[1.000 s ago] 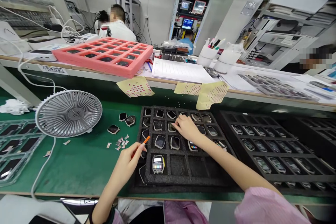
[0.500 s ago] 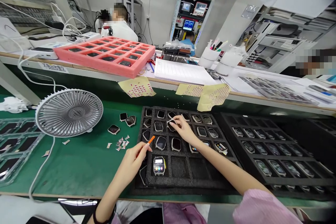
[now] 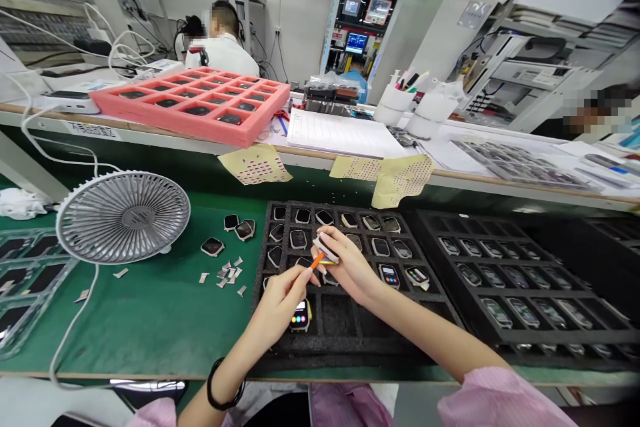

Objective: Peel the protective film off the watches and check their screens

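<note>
My right hand (image 3: 351, 265) has a smartwatch case (image 3: 328, 249) between thumb and fingers, lifted above the black foam tray (image 3: 367, 341). In my left hand (image 3: 284, 299) is a thin orange stick-like tool (image 3: 317, 261), pinched close to its end. Its tip meets the near edge of the held watch, where a yellow strip shows. Below my left hand, a watch with a lit screen (image 3: 300, 317) sits in a tray pocket, partly covered by the hand. Other watches with dark or lit screens (image 3: 389, 275) lie in the pockets around my hands.
Left of the tray are loose watches (image 3: 213, 247), small silvery pieces (image 3: 230, 273) and a grey fan (image 3: 125, 217). A second foam tray (image 3: 505, 340) with watches lies to the right. A pink foam tray (image 3: 175, 121) stands on the raised shelf. Co-workers (image 3: 223, 47) sit beyond it.
My right hand has lifted the watch out of its pocket and brought it nearer. My left hand has moved right and up, bringing the orange tool to the watch's edge.
</note>
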Tool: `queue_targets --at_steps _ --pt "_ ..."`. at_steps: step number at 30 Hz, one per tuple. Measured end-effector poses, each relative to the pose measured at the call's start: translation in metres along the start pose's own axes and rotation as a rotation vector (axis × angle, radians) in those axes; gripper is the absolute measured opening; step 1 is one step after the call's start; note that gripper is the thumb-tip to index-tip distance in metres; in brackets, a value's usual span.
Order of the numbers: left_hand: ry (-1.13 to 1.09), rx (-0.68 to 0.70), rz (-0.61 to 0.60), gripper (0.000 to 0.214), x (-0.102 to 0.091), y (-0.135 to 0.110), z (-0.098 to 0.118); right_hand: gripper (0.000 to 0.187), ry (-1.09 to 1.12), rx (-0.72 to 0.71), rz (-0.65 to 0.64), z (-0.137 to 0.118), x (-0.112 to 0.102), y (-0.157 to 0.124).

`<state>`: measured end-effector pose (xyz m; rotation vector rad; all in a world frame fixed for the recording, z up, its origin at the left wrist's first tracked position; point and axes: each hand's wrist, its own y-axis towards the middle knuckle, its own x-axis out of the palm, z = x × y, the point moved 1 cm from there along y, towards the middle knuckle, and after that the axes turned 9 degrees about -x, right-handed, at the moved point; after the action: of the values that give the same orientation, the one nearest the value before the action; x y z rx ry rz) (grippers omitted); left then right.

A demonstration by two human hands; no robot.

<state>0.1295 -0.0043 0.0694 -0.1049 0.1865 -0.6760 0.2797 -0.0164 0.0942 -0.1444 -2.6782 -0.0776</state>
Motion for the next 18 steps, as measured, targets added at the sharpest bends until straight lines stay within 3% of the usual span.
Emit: queue_targets --at_steps 18 --pt "0.006 -0.010 0.033 0.042 0.0015 -0.0017 0.0036 0.029 -0.004 -0.097 -0.009 -0.0082 0.0035 -0.0081"
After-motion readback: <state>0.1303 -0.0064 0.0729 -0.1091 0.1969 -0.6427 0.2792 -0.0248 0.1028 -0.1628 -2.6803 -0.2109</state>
